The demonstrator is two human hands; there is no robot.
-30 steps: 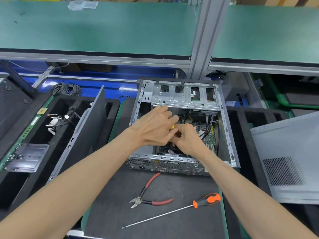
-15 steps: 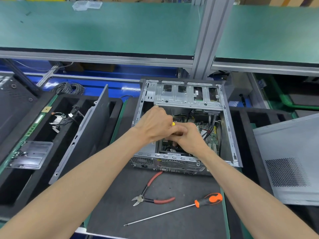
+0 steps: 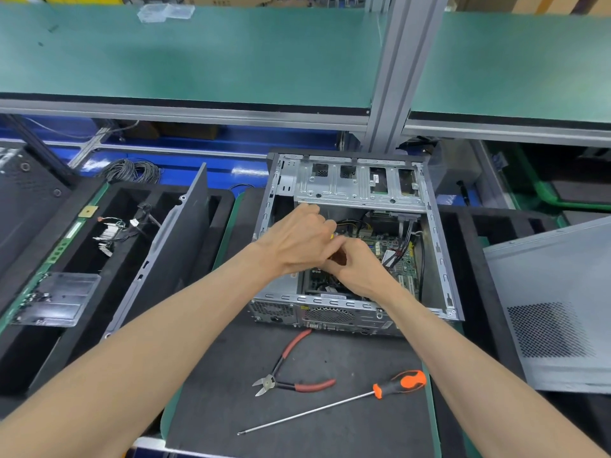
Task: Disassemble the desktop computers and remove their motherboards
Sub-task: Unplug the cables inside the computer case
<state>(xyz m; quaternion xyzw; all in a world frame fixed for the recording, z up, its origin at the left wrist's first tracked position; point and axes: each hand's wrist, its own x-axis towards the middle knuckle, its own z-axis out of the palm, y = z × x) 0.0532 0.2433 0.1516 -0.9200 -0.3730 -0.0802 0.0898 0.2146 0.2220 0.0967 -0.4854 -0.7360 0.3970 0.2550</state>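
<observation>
With both hands buried in the open computer case (image 3: 355,193), the exact grip cannot be made out: the left hand (image 3: 297,241) is curled, fingers bent down over a small yellow part (image 3: 331,236) that shows between the two hands, and the right hand (image 3: 358,271) is curled close against it, thumb toward the left fingers; whether a connector or a cable is pinched is hidden. The motherboard (image 3: 391,256) is still seated in the case floor, right of the hands, with red and black cables (image 3: 401,246) running down onto it. Risks are judged as follows: a plug tugged at an angle could bend pins or crack its socket; a sudden release could drive knuckles into the sharp drive-bay edge (image 3: 360,204) just beyond the left hand; wires could be torn if pulled by the lead and not the plug. Cutters (image 3: 291,375) and a long screwdriver (image 3: 334,404) lie on the near counter mat (image 3: 215,408), untouched; a side panel (image 3: 555,309) rests at right.
</observation>
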